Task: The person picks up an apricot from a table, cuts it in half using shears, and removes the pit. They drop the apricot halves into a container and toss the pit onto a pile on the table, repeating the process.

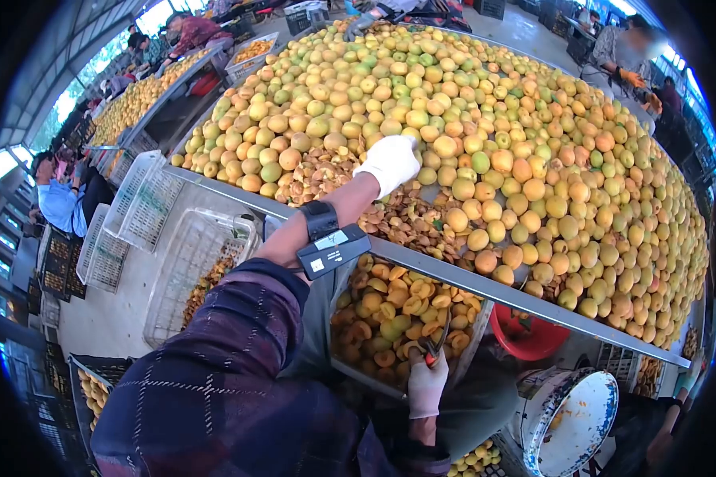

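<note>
My left hand (391,164), in a white glove, reaches over the metal table's edge (453,274) onto a heap of yellow-orange fruit (565,187). Its back faces me, and the fingertips are hidden against the fruit. Brown fruit scraps (410,216) lie just below it. My right hand (427,385), also gloved, is closed around a red-handled metal tool (432,350). The tool points up over a crate (485,322) of halved fruit (390,310) in front of my body.
A red basin (531,332) and a paint-chipped bucket (577,425) stand right of the crate. White plastic crates (163,298) are at the left. A co-worker's gloved hand (359,25) is at the heap's far edge; another person (622,60) is at the back right.
</note>
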`<action>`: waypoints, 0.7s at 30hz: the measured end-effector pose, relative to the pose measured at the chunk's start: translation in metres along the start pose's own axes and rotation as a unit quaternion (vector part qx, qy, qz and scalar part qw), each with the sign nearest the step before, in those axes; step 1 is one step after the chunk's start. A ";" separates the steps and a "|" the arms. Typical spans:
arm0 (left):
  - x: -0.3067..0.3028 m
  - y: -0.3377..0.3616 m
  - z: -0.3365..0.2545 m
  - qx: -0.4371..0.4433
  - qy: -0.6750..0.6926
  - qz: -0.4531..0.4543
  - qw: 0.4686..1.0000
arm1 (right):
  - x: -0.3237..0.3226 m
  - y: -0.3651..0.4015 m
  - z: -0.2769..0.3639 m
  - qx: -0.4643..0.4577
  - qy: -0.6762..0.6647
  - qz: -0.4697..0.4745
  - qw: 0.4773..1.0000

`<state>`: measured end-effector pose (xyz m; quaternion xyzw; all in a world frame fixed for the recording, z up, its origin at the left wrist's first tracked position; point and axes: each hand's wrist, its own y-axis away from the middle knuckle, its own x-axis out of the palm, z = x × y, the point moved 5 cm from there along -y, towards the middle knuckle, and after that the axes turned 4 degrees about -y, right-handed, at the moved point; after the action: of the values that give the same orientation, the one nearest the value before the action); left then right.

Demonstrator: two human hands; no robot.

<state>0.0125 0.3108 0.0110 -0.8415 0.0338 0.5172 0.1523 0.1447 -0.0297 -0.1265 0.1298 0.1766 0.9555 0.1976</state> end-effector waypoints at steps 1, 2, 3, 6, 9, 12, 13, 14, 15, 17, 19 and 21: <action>0.008 -0.002 -0.001 0.021 -0.058 0.037 0.997 | 0.002 0.001 -0.002 -0.011 0.012 0.007 1.000; 0.016 -0.003 -0.002 0.043 -0.115 0.073 0.990 | 0.004 0.001 -0.004 -0.023 0.025 0.012 0.999; 0.000 0.013 -0.025 0.017 -0.103 0.134 0.985 | 0.006 -0.001 -0.005 -0.043 0.033 0.013 0.998; 0.044 0.008 -0.025 -0.001 -0.108 0.141 0.984 | 0.008 -0.011 -0.026 -0.042 0.040 0.027 0.998; 0.035 0.010 -0.028 0.021 -0.110 0.120 0.986 | 0.007 -0.013 -0.029 -0.044 0.139 0.000 0.989; -0.008 0.021 -0.040 0.014 0.093 0.075 0.993 | 0.009 -0.004 -0.014 -0.054 0.169 -0.020 0.984; -0.014 0.029 -0.049 0.016 0.096 0.076 0.992 | 0.007 0.000 -0.017 -0.054 0.170 -0.024 0.984; -0.017 0.043 -0.058 0.003 0.205 0.145 0.968 | 0.007 -0.001 -0.021 -0.053 0.159 -0.024 0.986; -0.023 0.059 -0.067 -0.009 0.309 0.204 0.929 | 0.011 -0.003 -0.022 -0.055 0.146 -0.018 0.988; -0.017 0.097 -0.108 0.070 0.435 0.273 0.855 | 0.016 -0.003 -0.021 -0.043 0.130 0.001 0.991; -0.003 0.149 -0.159 0.157 0.496 0.340 0.784 | 0.012 -0.004 -0.030 -0.063 0.124 0.005 0.990; 0.002 0.195 -0.210 0.357 0.402 0.370 0.758 | 0.007 -0.003 -0.043 -0.093 0.184 0.006 0.979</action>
<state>0.1526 0.0643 0.0539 -0.7787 0.5827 0.0984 0.2106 0.1263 -0.0364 -0.1656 -0.0657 0.1191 0.9765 0.1669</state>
